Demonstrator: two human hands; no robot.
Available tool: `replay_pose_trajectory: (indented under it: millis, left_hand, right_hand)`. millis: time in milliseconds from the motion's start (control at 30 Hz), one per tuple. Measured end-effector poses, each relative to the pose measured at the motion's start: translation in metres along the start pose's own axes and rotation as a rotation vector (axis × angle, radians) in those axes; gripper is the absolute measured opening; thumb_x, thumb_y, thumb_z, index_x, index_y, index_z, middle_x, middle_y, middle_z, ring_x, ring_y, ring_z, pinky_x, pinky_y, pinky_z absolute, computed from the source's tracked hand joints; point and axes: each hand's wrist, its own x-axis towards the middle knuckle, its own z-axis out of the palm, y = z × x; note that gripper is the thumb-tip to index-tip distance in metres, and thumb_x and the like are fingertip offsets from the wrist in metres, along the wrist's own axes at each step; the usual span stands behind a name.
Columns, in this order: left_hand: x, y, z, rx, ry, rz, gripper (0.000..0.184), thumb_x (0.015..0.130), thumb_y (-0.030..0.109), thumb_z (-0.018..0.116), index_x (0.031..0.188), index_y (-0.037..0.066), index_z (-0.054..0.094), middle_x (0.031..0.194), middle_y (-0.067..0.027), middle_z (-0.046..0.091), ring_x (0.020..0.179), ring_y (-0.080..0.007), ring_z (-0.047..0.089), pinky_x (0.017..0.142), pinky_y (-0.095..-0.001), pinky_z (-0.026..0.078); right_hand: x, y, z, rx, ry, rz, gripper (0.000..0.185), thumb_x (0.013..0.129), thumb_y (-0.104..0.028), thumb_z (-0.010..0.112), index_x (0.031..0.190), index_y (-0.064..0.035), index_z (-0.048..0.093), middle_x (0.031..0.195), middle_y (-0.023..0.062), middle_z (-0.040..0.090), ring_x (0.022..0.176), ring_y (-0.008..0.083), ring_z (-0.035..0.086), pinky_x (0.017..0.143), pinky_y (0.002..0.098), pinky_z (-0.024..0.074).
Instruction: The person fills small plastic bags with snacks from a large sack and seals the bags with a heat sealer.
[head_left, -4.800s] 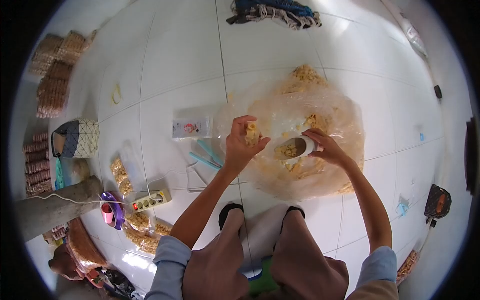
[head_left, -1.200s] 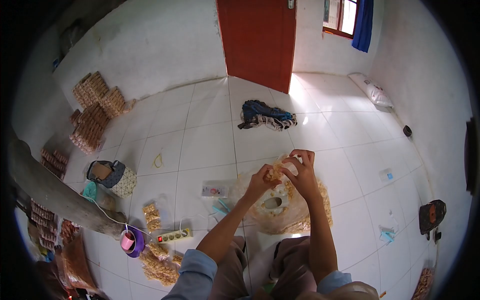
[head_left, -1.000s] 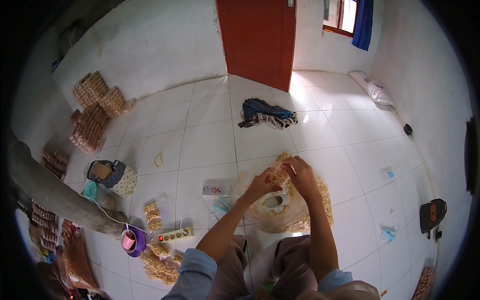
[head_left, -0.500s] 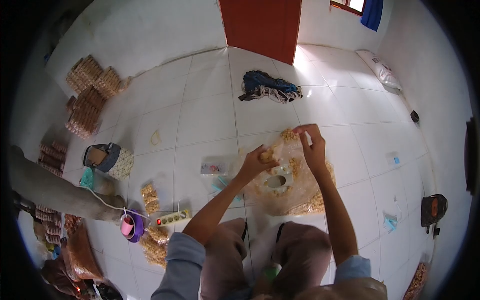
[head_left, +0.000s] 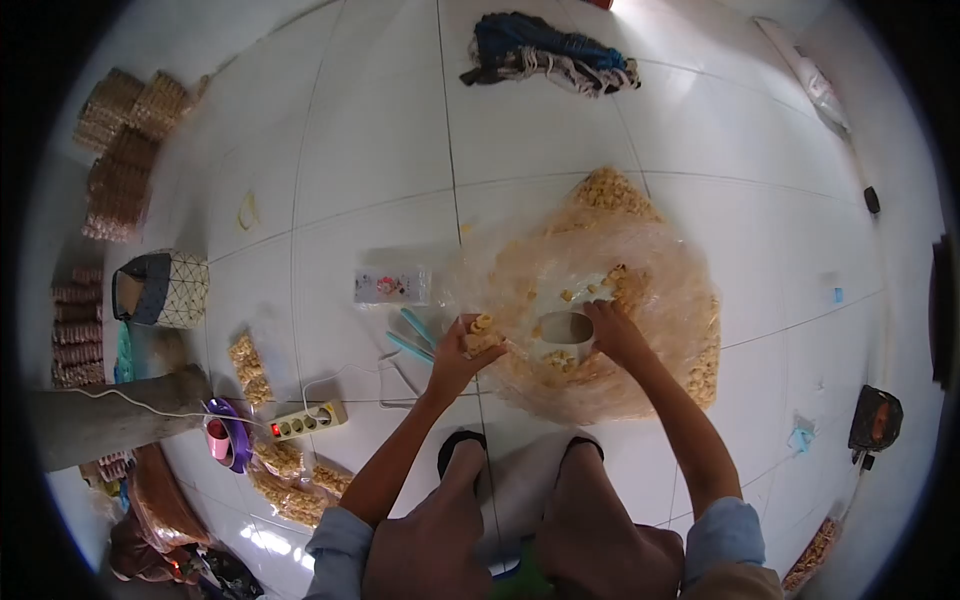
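A large clear plastic bag (head_left: 640, 370) of yellowish ring-shaped snacks lies open on the floor in front of my feet. Inside its opening sits a white scoop (head_left: 566, 328), whose hollow shows no snacks. My right hand (head_left: 612, 330) has its fingers closed on the scoop's right end. At the left edge of the big bag, my left hand (head_left: 463, 352) grips a small clear bag of snacks (head_left: 482, 325). Left of it lie a pack of printed plastic bags (head_left: 392, 286) and a turquoise tool (head_left: 410, 338) on the tiles.
A power strip (head_left: 308, 419), a purple basin (head_left: 236, 436) and filled snack bags (head_left: 290, 480) lie at the lower left. Farther left are a patterned bag (head_left: 165, 288) and stacked packets (head_left: 120, 185). Dark cloth (head_left: 545, 52) lies ahead; a brown pouch (head_left: 876, 418) is at right.
The view has tilted down toward the floor. My right hand has come down from near the small bag onto the scoop. My left hand still holds the small bag, now lower and farther left.
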Motion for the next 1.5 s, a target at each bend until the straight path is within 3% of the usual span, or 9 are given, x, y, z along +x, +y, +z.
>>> replay_pose_trajectory:
  millis: [33, 100, 167, 300, 733, 967, 1167, 1267, 1500]
  left_hand:
    - [-0.003, -0.003, -0.002, -0.090, 0.018, -0.019, 0.044, 0.071, 0.008, 0.075, 0.106, 0.000, 0.050, 0.089, -0.0083, 0.063, 0.082, -0.0118, 0.062, 0.073, -0.0246, 0.050]
    - [-0.009, -0.016, -0.005, -0.096, 0.030, -0.047, 0.042, 0.071, 0.008, 0.074, 0.105, 0.001, 0.050, 0.089, -0.0079, 0.063, 0.084, -0.0124, 0.062, 0.074, -0.0249, 0.050]
    - [-0.017, -0.028, -0.006, -0.110, 0.044, -0.079, 0.040, 0.071, 0.007, 0.074, 0.103, 0.001, 0.050, 0.089, -0.0075, 0.063, 0.086, -0.0130, 0.063, 0.074, -0.0252, 0.050]
    - [-0.016, -0.034, -0.004, -0.102, 0.083, -0.091, 0.043, 0.072, 0.005, 0.073, 0.106, 0.000, 0.048, 0.090, -0.0083, 0.063, 0.090, -0.0155, 0.062, 0.076, -0.0258, 0.051]
    - [-0.013, -0.026, 0.002, -0.078, 0.045, -0.075, 0.040, 0.075, 0.001, 0.069, 0.107, 0.001, 0.046, 0.092, -0.0080, 0.061, 0.089, -0.0145, 0.060, 0.077, -0.0263, 0.050]
    - [-0.015, -0.016, 0.002, -0.030, 0.025, -0.044, 0.041, 0.074, 0.002, 0.070, 0.107, 0.001, 0.046, 0.092, -0.0074, 0.060, 0.089, -0.0138, 0.059, 0.077, -0.0260, 0.051]
    - [-0.001, 0.034, 0.001, 0.026, -0.063, 0.078, 0.044, 0.073, 0.004, 0.072, 0.108, 0.000, 0.045, 0.092, -0.0071, 0.060, 0.088, -0.0131, 0.059, 0.077, -0.0267, 0.051]
    - [0.009, 0.072, 0.012, 0.014, -0.093, 0.118, 0.051, 0.071, 0.019, 0.077, 0.109, 0.002, 0.048, 0.086, -0.0084, 0.062, 0.079, -0.0139, 0.061, 0.071, -0.0247, 0.049]
    - [0.034, 0.127, 0.030, 0.245, -0.132, 0.332, 0.055, 0.072, 0.032, 0.074, 0.109, 0.007, 0.043, 0.096, -0.0145, 0.060, 0.089, -0.0257, 0.060, 0.076, -0.0331, 0.048]
  right_hand:
    - [0.005, 0.002, -0.005, 0.012, -0.013, 0.001, 0.067, 0.064, -0.013, 0.071, 0.122, -0.0040, 0.040, 0.117, 0.0180, 0.047, 0.110, 0.0382, 0.043, 0.088, 0.0398, 0.0427]
    - [0.015, 0.005, -0.004, -0.078, 0.329, -0.172, 0.052, 0.068, -0.005, 0.061, 0.117, -0.0025, 0.045, 0.114, 0.0168, 0.047, 0.107, 0.0372, 0.044, 0.086, 0.0384, 0.0437]
    - [0.032, 0.005, -0.006, -0.197, 0.509, -0.029, 0.044, 0.070, 0.001, 0.053, 0.113, -0.0013, 0.049, 0.114, 0.0159, 0.047, 0.104, 0.0360, 0.045, 0.085, 0.0390, 0.0429]
    - [0.053, -0.017, -0.008, -0.069, 0.589, -0.003, 0.045, 0.071, 0.007, 0.050, 0.115, -0.0013, 0.048, 0.115, 0.0150, 0.046, 0.099, 0.0352, 0.045, 0.086, 0.0379, 0.0424]
    - [0.006, -0.026, 0.019, -0.043, 0.068, -0.532, 0.049, 0.071, 0.003, 0.056, 0.120, -0.0051, 0.049, 0.120, 0.0112, 0.048, 0.105, 0.0333, 0.043, 0.091, 0.0352, 0.0402]
    - [-0.022, -0.018, -0.003, 0.163, -0.241, -0.363, 0.063, 0.059, 0.006, 0.066, 0.119, -0.0074, 0.050, 0.121, 0.0105, 0.048, 0.106, 0.0330, 0.043, 0.094, 0.0357, 0.0391]
    - [-0.032, -0.010, -0.087, 0.236, -0.076, -0.181, 0.069, 0.056, 0.001, 0.073, 0.120, -0.0090, 0.049, 0.124, 0.0096, 0.045, 0.109, 0.0319, 0.042, 0.097, 0.0367, 0.0382]
    - [-0.041, -0.018, -0.144, 0.206, 0.008, -0.131, 0.070, 0.056, -0.001, 0.075, 0.120, -0.0089, 0.048, 0.124, 0.0093, 0.045, 0.110, 0.0313, 0.041, 0.097, 0.0375, 0.0384]
    - [-0.084, -0.074, -0.291, 0.232, 0.321, -0.102, 0.070, 0.058, 0.000, 0.075, 0.120, -0.0096, 0.042, 0.115, 0.0087, 0.052, 0.107, 0.0301, 0.045, 0.094, 0.0389, 0.0420]
